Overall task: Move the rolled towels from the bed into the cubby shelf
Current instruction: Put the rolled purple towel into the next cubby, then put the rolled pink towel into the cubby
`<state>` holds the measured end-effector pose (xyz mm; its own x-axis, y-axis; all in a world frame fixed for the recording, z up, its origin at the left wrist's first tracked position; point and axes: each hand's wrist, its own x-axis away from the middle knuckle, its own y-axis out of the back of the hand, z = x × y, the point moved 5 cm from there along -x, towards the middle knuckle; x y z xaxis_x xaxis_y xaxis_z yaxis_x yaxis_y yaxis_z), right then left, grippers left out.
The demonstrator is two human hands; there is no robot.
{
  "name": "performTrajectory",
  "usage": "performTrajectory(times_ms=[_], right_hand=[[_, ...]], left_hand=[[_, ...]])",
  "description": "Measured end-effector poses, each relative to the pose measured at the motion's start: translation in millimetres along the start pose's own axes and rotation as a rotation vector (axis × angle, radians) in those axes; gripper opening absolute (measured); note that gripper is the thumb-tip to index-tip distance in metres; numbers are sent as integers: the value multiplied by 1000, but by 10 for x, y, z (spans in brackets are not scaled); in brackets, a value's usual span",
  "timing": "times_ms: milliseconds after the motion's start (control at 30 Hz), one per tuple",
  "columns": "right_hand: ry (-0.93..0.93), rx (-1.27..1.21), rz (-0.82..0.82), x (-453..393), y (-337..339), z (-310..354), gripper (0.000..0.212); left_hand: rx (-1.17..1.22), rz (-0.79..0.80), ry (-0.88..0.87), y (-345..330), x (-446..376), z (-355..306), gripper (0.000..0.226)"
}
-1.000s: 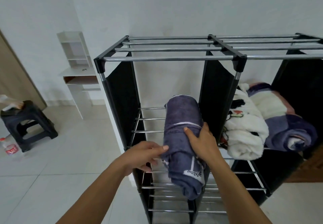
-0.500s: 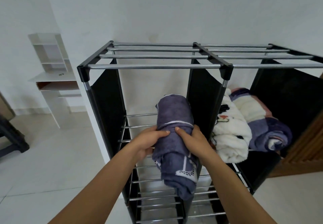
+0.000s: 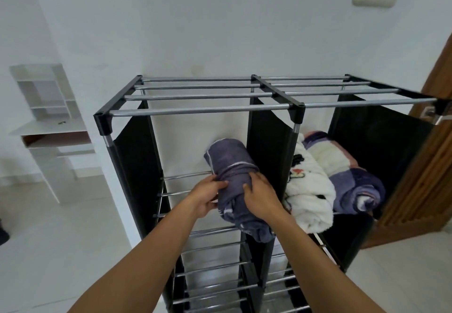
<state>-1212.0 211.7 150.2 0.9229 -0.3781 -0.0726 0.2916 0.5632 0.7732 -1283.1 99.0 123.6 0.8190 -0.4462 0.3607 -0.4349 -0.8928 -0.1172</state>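
On the cubby shelf [image 3: 199,111]; both hands' fingers [image 3: 221,183] clasp the purple towel [image 3: 232,166].

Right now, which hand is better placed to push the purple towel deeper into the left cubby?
Probably the right hand: it lies on top of the purple rolled towel, nearer its overhanging front end. The left hand grips its side.

Soft even daylight, wide-angle edge warping

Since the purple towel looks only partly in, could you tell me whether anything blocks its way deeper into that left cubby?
Nothing visible does: behind the purple towel the left cubby shows only bare rods. Both hands, left hand and right hand, grip it.
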Motion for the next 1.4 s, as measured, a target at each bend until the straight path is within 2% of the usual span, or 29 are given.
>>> performTrajectory(times_ms=[100,167,300,367,433,533,667,733,833,900,967,1067,1200,1267,1400], right_hand=[[-2,3,-12,76,-2,-6,48],[-8,-12,-16,170,-2,-9,49],[4,-71,8,510,61,-10,48],[-3,-103,-17,736,142,-40,39],[-43,-113,-59,996,220,-140,34],[-257,-149,-58,1476,274,-494,37],[-618,-265,-154,2409,362,-1218,40],[-761,-306,-258,2986,464,-1511,37],[-953,-412,-477,3977,582,-1863,21],[-1062,-554,-632,4686,565,-1998,11],[-1139,-721,-815,5383,482,-2061,10],[-1249,-841,-1014,6304,288,-2075,11],[-1334,-913,-1135,7433,99,-2058,12],[-1361,-907,-1201,8017,95,-2044,14],[-1421,-872,-1363,9170,120,-1863,13]], left_hand=[[-33,-8,0,18,21,-5,27],[-137,-39,-53,22,49,-30,26],[-650,-209,-441,47,238,-315,45],[-750,-217,-560,5,379,-430,43],[-727,-156,-609,-78,511,-445,29],[-632,71,-610,-423,665,-227,4],[-651,489,-554,-1282,923,368,3],[-707,676,-513,-1759,1104,719,5],[-915,962,-458,-2429,1518,1340,14],[-1062,1137,-449,-2764,1882,1744,25],[-1202,1300,-414,-2996,2267,2105,34],[-1344,1436,-440,-3305,2792,2492,35],[-1308,1506,-503,-3775,3655,2967,19],[-1266,1604,-481,-3964,4243,3266,6],[-1256,1803,-394,-4186,5459,3981,11]])
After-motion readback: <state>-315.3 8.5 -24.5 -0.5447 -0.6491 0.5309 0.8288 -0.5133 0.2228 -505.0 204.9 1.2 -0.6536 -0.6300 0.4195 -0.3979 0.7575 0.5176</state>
